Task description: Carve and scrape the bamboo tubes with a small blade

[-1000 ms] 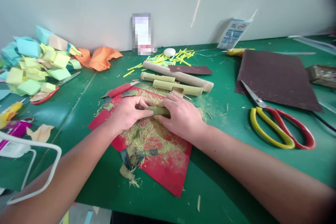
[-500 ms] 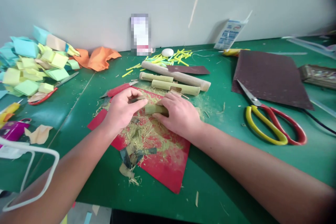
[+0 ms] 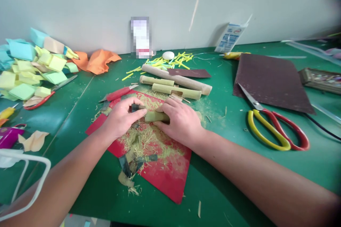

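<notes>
My left hand (image 3: 121, 115) pinches a small dark piece of sandpaper (image 3: 137, 107) between thumb and fingers, just left of a bamboo tube's end. Wrapped over that pale green bamboo tube (image 3: 156, 116), my right hand (image 3: 181, 120) holds it low over a red sheet (image 3: 166, 181). Fibres and greenish dust (image 3: 149, 142) cover much of the sheet. Dark sandpaper scraps (image 3: 128, 165) lie at its lower left. A red-handled knife (image 3: 118, 93) rests at its upper left edge. Beyond my hands lie two more bamboo tubes (image 3: 188, 92) and a longer pale stick (image 3: 197, 84).
Scissors (image 3: 262, 110) overlap a dark brown sheet (image 3: 269, 78) at right. Folded papers (image 3: 39, 67) pile up at left beside orange paper (image 3: 98, 61). A blurred phone (image 3: 140, 37) leans on the wall, near yellow strips (image 3: 183, 60) and a white egg-shaped object (image 3: 168, 55).
The piece in my left hand has turned and shows more of its dark surface. Both hands remain close together, and the whole view has shifted slightly.
</notes>
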{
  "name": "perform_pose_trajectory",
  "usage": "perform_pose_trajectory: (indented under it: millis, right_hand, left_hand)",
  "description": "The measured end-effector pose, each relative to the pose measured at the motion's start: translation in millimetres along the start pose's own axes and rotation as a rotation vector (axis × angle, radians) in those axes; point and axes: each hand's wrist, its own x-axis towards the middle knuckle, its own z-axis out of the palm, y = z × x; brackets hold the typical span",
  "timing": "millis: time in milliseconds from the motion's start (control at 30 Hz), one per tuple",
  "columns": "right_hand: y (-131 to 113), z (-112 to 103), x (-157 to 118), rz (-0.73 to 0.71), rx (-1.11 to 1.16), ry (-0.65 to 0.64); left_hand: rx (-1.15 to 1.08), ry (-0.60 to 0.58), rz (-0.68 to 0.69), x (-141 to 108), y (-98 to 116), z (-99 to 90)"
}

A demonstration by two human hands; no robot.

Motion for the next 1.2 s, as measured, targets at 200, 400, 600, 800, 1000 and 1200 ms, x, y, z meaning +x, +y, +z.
perform_pose_trajectory:
  millis: [200,400,600,800,1000,1200]
  right_hand:
    - [-3,-3,-4,0.004,0.066,-0.027]
    - [-3,-7,-3,0.032,0.098,-0.045]
    - [-3,-6,0,0.066,0.079,-0.055]
    - [-2,-4,4,0.076,0.059,-0.051]
    - [-2,-7,6,0.108,0.058,-0.070]
    - [-4,-8,7,0.132,0.030,-0.080]
  left_hand:
    - [-0.004,-0.068,0.043,-1,3,-0.1]
    - [-0.041,-0.129,0.068,-3,2,0.6]
    - [0.097,-0.024,0.176,-7,0,3.8]
    - [0.186,0.099,0.179,-4,0,12.1]
    - [-0.002,0.036,0.006,3,-2,5.4]
    - [-0.037,-0.020,0.093,1,-6,4.0]
